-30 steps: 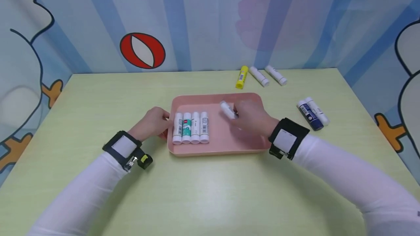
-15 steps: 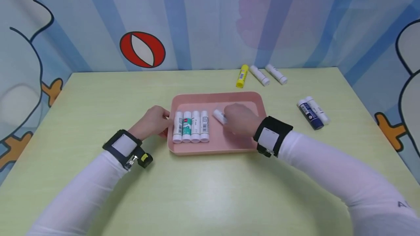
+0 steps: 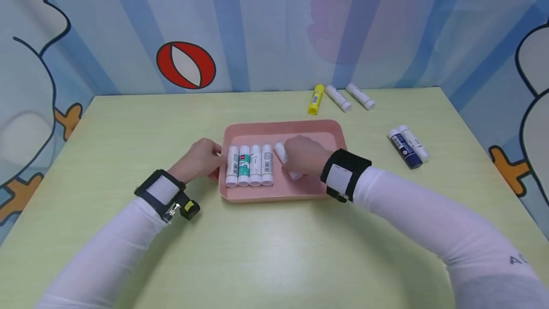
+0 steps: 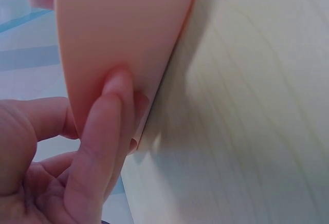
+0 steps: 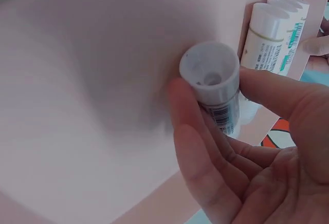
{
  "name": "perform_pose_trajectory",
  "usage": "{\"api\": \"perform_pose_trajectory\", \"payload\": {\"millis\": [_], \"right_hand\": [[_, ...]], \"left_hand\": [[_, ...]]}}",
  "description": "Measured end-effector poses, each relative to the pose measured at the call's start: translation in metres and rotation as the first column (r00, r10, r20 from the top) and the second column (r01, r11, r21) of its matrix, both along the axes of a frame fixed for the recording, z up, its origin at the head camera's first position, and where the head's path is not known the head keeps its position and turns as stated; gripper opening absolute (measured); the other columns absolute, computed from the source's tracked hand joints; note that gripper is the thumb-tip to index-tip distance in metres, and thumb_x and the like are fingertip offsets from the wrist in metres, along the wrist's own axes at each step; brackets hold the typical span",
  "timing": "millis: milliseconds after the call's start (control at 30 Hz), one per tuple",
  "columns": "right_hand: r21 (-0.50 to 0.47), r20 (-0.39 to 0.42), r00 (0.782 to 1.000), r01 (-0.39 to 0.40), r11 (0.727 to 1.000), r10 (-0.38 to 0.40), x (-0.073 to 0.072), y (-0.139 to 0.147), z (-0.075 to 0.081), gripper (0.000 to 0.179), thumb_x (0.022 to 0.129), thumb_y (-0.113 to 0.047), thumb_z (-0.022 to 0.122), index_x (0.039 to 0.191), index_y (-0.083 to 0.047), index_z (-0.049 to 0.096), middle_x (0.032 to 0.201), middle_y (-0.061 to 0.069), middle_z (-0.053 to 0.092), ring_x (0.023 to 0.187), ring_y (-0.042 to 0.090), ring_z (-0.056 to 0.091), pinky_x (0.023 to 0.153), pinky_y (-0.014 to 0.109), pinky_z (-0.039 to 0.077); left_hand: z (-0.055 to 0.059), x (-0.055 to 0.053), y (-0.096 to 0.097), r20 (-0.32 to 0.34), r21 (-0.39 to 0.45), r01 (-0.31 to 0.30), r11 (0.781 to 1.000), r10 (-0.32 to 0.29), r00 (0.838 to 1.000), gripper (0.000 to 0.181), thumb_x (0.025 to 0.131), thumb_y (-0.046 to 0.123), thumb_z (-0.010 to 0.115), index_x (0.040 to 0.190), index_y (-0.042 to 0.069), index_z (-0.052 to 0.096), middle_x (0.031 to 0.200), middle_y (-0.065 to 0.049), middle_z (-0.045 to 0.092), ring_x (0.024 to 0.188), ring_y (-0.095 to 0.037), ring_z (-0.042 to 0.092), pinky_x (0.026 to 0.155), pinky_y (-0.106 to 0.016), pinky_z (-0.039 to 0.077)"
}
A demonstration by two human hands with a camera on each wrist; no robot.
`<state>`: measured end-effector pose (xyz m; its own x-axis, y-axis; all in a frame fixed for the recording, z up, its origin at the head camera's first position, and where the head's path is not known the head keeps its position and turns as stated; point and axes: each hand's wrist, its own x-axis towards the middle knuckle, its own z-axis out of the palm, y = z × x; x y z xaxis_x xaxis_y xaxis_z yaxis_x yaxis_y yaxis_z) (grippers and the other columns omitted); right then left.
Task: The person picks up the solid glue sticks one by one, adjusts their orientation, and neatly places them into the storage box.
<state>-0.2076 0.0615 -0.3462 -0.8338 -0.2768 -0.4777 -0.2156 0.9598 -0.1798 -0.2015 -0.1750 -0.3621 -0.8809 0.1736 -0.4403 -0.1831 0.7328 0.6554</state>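
Note:
My right hand pinches a white glue stick between thumb and fingers, low over the pink tray. In the head view this stick leans with its top toward the left; the hand covers its middle. Just left of it, several glue sticks lie side by side inside the tray, white except for one with a green label. At the tray's left end, my left hand grips the wall; the left wrist view shows its fingers against the outer side and the thumb at the rim.
A yellow glue stick lies behind the tray, beside two white ones. To the right, a dark blue glue stick and a white one lie together on the table. A printed cloth stands behind the table.
My right hand has moved left across the tray with the white glue stick, up close to the row, and the stick has turned more upright in the view. The left hand has stayed put.

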Motion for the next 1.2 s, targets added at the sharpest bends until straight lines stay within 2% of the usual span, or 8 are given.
{"api": "perform_pose_trajectory", "payload": {"millis": [267, 600, 833, 900, 1033, 1133, 1200], "right_hand": [[0.031, 0.038, 0.998, -0.051, 0.998, 0.050, -0.007, -0.001, -0.009, 0.036, 0.084, -0.049, 0.056, 0.090, -0.014, 0.057, 0.071, 0.001, 0.053, 0.065, 0.015, 0.054, 0.059, 0.027, 0.038], [-0.014, 0.073, 0.996, -0.055, 0.998, 0.056, 0.000, -0.003, 0.002, 0.035, 0.086, -0.046, 0.053, 0.094, -0.012, 0.056, 0.073, 0.002, 0.051, 0.067, 0.015, 0.051, 0.060, 0.027, 0.035], [-0.050, 0.068, 0.995, -0.073, 0.996, 0.076, 0.001, 0.003, 0.007, 0.033, 0.088, -0.044, 0.052, 0.088, -0.012, 0.057, 0.068, 0.001, 0.047, 0.063, 0.015, 0.049, 0.058, 0.026, 0.034], [-0.071, 0.058, 0.995, -0.075, 0.995, 0.079, 0.000, 0.007, 0.010, 0.033, 0.088, -0.044, 0.052, 0.090, -0.011, 0.057, 0.069, 0.001, 0.049, 0.064, 0.015, 0.049, 0.059, 0.027, 0.035], [-0.136, 0.033, 0.996, -0.080, 0.987, 0.085, 0.000, 0.022, 0.024, 0.037, 0.088, -0.043, 0.051, 0.105, -0.011, 0.058, 0.080, 0.000, 0.059, 0.072, 0.014, 0.054, 0.064, 0.028, 0.041], [-0.236, 0.021, 0.996, -0.077, 0.969, 0.084, -0.003, 0.040, 0.035, 0.040, 0.089, -0.041, 0.052, 0.114, -0.010, 0.055, 0.090, 0.003, 0.062, 0.078, 0.016, 0.057, 0.068, 0.029, 0.044], [-0.315, 0.001, 0.997, -0.072, 0.946, 0.077, -0.006, 0.056, 0.041, 0.039, 0.089, -0.039, 0.052, 0.115, -0.010, 0.055, 0.094, 0.005, 0.062, 0.082, 0.018, 0.057, 0.069, 0.030, 0.045]], "left_hand": [[0.002, 0.001, 0.001, 0.001, -0.010, -0.002, 1.000, 0.002, 1.000, 0.030, 0.088, 0.013, 0.051, 0.115, -0.001, 0.055, 0.087, -0.011, 0.062, 0.067, -0.019, 0.060, 0.062, -0.029, 0.049], [0.001, 0.001, 0.000, -0.003, 0.000, 0.000, 1.000, 0.000, 1.000, 0.031, 0.088, 0.013, 0.051, 0.115, -0.002, 0.055, 0.086, -0.010, 0.063, 0.066, -0.019, 0.061, 0.061, -0.029, 0.049], [0.000, 0.001, -0.001, -0.007, 0.000, -0.002, 1.000, 0.002, 1.000, 0.032, 0.088, 0.013, 0.051, 0.116, -0.002, 0.054, 0.085, -0.011, 0.063, 0.065, -0.019, 0.061, 0.061, -0.029, 0.049], [0.000, 0.001, -0.001, -0.007, 0.001, -0.004, 1.000, 0.004, 1.000, 0.032, 0.088, 0.012, 0.051, 0.116, -0.002, 0.055, 0.085, -0.011, 0.063, 0.065, -0.019, 0.061, 0.061, -0.029, 0.049], [0.000, 0.001, 0.000, -0.001, 0.005, -0.006, 1.000, 0.006, 1.000, 0.031, 0.088, 0.013, 0.052, 0.116, -0.002, 0.055, 0.085, -0.011, 0.063, 0.065, -0.019, 0.061, 0.061, -0.029, 0.049], [-0.001, 0.000, 0.000, -0.003, 0.002, -0.007, 1.000, 0.007, 1.000, 0.032, 0.088, 0.013, 0.052, 0.116, -0.001, 0.055, 0.085, -0.011, 0.063, 0.066, -0.019, 0.061, 0.061, -0.029, 0.049], [-0.002, 0.000, -0.001, -0.006, -0.001, -0.004, 1.000, 0.004, 1.000, 0.032, 0.088, 0.014, 0.052, 0.116, -0.001, 0.055, 0.084, -0.010, 0.063, 0.065, -0.019, 0.061, 0.061, -0.029, 0.049]]}}
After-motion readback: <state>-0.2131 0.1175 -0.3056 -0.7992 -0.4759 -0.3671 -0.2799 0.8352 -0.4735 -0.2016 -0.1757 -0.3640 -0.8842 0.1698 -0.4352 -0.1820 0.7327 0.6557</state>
